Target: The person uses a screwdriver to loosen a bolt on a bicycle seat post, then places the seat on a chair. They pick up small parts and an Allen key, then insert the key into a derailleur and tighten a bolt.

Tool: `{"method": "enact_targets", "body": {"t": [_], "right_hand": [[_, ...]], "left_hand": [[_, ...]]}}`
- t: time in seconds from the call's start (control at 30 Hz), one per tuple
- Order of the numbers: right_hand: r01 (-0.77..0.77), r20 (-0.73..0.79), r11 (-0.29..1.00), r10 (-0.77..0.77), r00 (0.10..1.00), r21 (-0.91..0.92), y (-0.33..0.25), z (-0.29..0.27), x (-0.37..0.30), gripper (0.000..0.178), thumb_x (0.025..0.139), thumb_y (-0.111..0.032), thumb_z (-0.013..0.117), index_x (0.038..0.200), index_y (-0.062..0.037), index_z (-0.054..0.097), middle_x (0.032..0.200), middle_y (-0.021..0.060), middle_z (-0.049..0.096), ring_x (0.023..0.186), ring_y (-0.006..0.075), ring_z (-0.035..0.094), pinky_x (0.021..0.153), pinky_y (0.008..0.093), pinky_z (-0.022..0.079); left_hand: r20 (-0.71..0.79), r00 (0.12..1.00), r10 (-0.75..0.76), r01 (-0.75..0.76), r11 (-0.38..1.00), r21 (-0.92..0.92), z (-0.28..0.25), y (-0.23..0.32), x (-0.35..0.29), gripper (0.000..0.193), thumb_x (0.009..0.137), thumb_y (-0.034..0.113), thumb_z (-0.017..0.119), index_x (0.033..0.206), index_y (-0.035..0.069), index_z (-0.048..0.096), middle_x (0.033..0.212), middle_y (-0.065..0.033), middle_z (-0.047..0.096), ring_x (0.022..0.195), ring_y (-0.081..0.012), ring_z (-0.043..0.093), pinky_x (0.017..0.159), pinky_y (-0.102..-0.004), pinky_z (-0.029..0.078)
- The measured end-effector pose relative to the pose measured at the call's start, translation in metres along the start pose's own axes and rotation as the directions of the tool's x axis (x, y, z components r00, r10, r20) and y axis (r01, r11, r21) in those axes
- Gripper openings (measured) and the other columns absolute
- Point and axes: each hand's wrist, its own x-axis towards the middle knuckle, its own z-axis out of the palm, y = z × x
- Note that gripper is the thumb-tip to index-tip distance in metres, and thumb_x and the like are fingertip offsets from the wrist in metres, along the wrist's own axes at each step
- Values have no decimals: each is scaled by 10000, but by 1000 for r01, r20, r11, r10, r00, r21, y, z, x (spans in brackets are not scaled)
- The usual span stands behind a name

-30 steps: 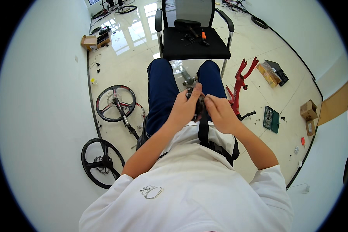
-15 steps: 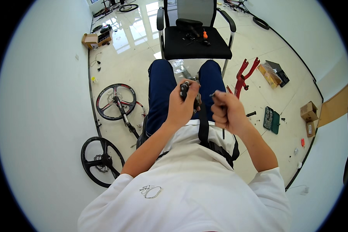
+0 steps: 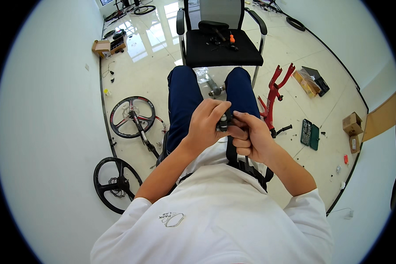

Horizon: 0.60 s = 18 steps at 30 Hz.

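Over my lap, my left hand [image 3: 207, 121] is wrapped round a small black-and-silver metal part [image 3: 223, 123], perhaps a bicycle component; its exact kind is mostly hidden by the fingers. Close against its right side is my right hand [image 3: 253, 134], thumb and fingers pinched together at the part's edge. Whatever the right fingertips hold is too small and covered to make out. Beyond my hands, a grey metal piece [image 3: 215, 90] lies on the floor between my knees.
Ahead stands a black chair [image 3: 222, 55] bearing a saddle, an orange-handled screwdriver [image 3: 232, 39] and small dark parts. To the left lie a wheel with a fork [image 3: 134, 116] and a black spoked wheel [image 3: 102, 187]. A red frame piece [image 3: 270, 103] and green toolbox [image 3: 313, 137] lie right.
My right hand has moved left, from apart to against the part in my left hand. The left hand has turned and shifted slightly right and down, covering more of the part.
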Motion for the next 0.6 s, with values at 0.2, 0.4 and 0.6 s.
{"method": "enact_targets", "body": {"t": [0.2, 0.4, 0.6], "right_hand": [[454, 75, 603, -546, 834, -656, 11, -9, 20, 360, 1018, -292, 401, 703, -119, 422, 548, -51, 308, 405, 78, 285, 373, 267, 236], [305, 869, -849, -300, 393, -431, -27, -22, 9, 235, 765, -195, 641, 632, -76, 489, 509, 39, 417, 491, 214, 505, 467, 345, 387], [556, 301, -9, -848, 437, -831, -31, -21, 8, 319, 881, -265, 542, 628, -104, 432, 513, -1, 295, 449, 97, 372, 428, 282, 293]], "left_hand": [[221, 705, -674, 693, 588, -416, 6, 20, 12, 377, 869, 372, 693, 977, 31, 572, 661, -67, 559, 516, -149, 556, 468, -285, 435], [876, 130, -465, 948, -200, -246, -15, 15, 28, 590, 942, 623, 447, 786, 64, 550, 566, -49, 523, 384, -104, 478, 320, -238, 324], [680, 393, -619, 877, 29, -480, -2, 17, 23, 525, 989, 536, 414, 880, 46, 566, 594, -55, 550, 403, -102, 477, 359, -239, 361]]}}
